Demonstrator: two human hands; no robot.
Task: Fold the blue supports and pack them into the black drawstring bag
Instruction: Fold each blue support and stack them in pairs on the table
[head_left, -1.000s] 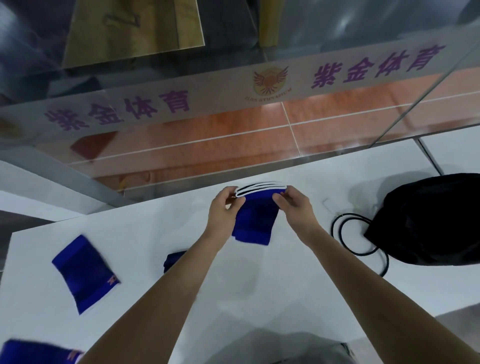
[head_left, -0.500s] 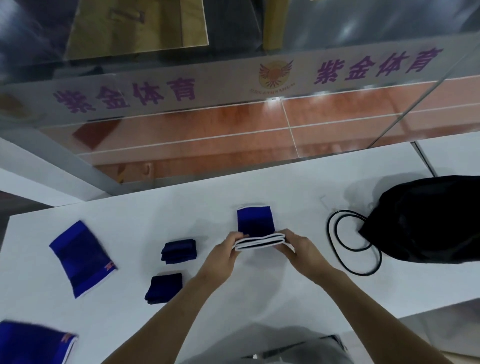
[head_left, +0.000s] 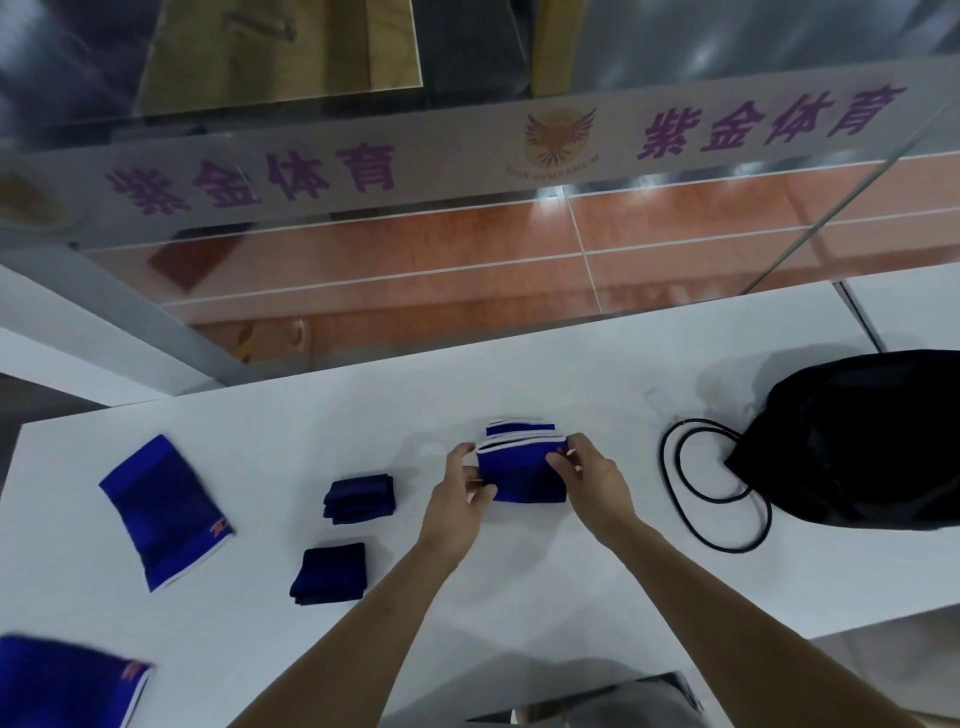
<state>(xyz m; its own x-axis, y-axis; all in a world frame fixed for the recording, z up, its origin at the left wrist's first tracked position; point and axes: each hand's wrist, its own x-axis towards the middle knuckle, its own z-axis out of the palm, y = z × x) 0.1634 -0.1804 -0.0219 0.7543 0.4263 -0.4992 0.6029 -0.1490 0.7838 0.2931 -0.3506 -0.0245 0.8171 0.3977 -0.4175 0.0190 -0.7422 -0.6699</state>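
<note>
Support (head_left: 522, 475) pinched between left hand (head_left: 460, 493) and right hand (head_left: 592, 478).

The scene is being lit dimly and evenly from overhead, with a cool cast. Small bright glints are being thrown back from the glossy orange floor (head_left: 550, 208) behind the glass. Soft, faint shadows are being cast on the white table (head_left: 519, 597), darkest just beside the black drawstring bag (head_left: 862, 441). Straight lines are being bowed toward the frame edges by the wide-angle lens. The blue support (head_left: 67, 680) at the lower left corner is being smeared by blur, and fine detail throughout is being softened.
</note>
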